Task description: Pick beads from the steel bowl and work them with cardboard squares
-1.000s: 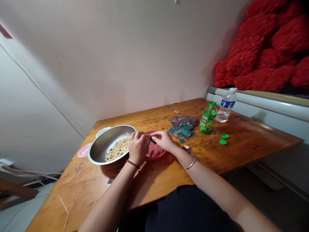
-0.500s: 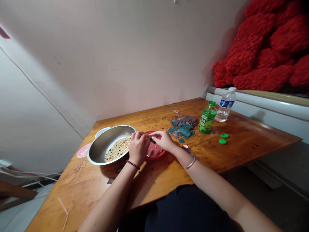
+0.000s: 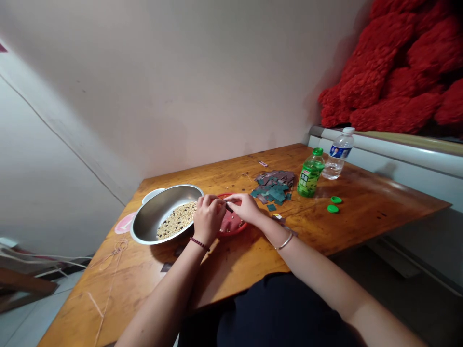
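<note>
My left hand point(image 3: 209, 218) and my right hand point(image 3: 248, 210) meet over a red plastic basket point(image 3: 231, 223), fingertips pinched together. Between them is a small dark flat piece point(image 3: 229, 207), like the brown squares on the table. My fingers hide most of it, and whether they hold anything smaller I cannot make out. Several small pale beads or beans lie in the basket. Left of my left hand, a tilted steel basin point(image 3: 146, 218) holds many pale round beads or beans point(image 3: 176, 222) mixed with dark ones.
Beyond my right hand lies a pile of brown and teal squares point(image 3: 275, 185). A green drink bottle point(image 3: 310, 173), a clear water bottle point(image 3: 338, 156) and two green caps point(image 3: 333, 208) stand or lie to the right. Loose string point(image 3: 108, 284) trails at left. Red fluffy bundles point(image 3: 390, 91) are stacked behind.
Both hands stay over the basket with the dark piece, with only slight finger movement. The whole view has shifted a little.
</note>
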### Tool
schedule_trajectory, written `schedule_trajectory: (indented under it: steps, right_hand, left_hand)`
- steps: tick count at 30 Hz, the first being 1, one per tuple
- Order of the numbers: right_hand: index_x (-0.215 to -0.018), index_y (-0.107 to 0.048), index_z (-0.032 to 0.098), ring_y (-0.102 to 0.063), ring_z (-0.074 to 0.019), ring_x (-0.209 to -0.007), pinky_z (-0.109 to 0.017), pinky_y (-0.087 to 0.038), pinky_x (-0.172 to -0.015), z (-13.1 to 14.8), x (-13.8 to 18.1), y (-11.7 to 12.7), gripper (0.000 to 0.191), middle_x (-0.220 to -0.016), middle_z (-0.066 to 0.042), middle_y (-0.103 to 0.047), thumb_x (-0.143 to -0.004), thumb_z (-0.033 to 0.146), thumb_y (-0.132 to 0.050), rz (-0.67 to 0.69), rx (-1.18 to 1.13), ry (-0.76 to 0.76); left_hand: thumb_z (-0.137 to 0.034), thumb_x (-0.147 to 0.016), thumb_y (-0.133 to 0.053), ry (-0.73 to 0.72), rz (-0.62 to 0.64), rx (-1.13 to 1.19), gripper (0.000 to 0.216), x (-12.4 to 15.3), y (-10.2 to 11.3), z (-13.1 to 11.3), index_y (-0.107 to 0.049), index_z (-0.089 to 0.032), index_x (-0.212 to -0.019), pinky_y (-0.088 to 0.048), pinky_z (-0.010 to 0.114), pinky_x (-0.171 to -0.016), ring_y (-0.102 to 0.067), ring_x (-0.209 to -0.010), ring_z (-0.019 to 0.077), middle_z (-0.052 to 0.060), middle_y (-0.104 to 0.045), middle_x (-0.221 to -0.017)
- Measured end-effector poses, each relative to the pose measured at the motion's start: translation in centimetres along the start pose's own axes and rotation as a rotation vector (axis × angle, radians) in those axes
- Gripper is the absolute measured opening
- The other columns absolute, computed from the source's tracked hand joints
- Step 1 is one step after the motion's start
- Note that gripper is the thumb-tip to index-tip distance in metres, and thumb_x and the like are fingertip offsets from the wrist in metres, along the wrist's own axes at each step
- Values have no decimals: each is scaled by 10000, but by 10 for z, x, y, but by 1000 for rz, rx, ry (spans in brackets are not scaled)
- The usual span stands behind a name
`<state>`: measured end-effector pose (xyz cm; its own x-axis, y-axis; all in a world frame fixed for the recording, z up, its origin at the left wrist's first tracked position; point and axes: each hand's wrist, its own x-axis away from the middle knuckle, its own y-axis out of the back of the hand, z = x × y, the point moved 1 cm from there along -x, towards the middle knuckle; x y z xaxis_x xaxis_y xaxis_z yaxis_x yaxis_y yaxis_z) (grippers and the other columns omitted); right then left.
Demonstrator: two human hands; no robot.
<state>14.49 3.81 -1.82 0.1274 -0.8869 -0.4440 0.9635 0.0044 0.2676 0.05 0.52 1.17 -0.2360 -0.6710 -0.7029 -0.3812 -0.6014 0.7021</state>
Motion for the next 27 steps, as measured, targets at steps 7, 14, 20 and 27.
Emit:
schedule_trajectory:
  steps: [7, 14, 20, 27]
  right_hand:
    - [-904, -712, 175, -694, -176, -803, -288, -553, -762, 1, 0, 1, 177, -876, -63, -736, -765, 187, -602, -6, 1, -13]
    - [-909, -709, 169, -692, -182, -830, -304, -548, -792, -3, -1, 0, 181, -903, -73, -734, -763, 180, -601, -14, -7, -13]
    - [-912, -710, 163, -692, -190, -837, -312, -545, -799, -1, -1, 1, 190, -902, -75, -734, -764, 166, -590, -6, -1, -6]
    - [-919, -709, 161, -694, -172, -818, -284, -547, -781, 1, 0, 2, 194, -898, -68, -735, -770, 151, -586, -2, -23, -3]
  left_hand:
    - [-332, -857, -495, 17, 1, 6, 206, 0, 0, 0, -664, -220, -821, -429, 317, -771, -488, -923, 209, 61, -593, -931]
    - [-332, -855, -501, 34, 10, 11, 197, 0, 0, 0, -659, -219, -825, -430, 314, -780, -484, -936, 204, 55, -595, -934]
    - [-323, -849, -511, 19, 17, 2, 185, -1, 0, -2, -659, -218, -811, -431, 307, -770, -483, -918, 201, 50, -600, -925]
    - [-324, -856, -504, 2, 26, 27, 193, -1, -1, -1, -661, -218, -823, -428, 301, -787, -485, -905, 190, 42, -596, -927]
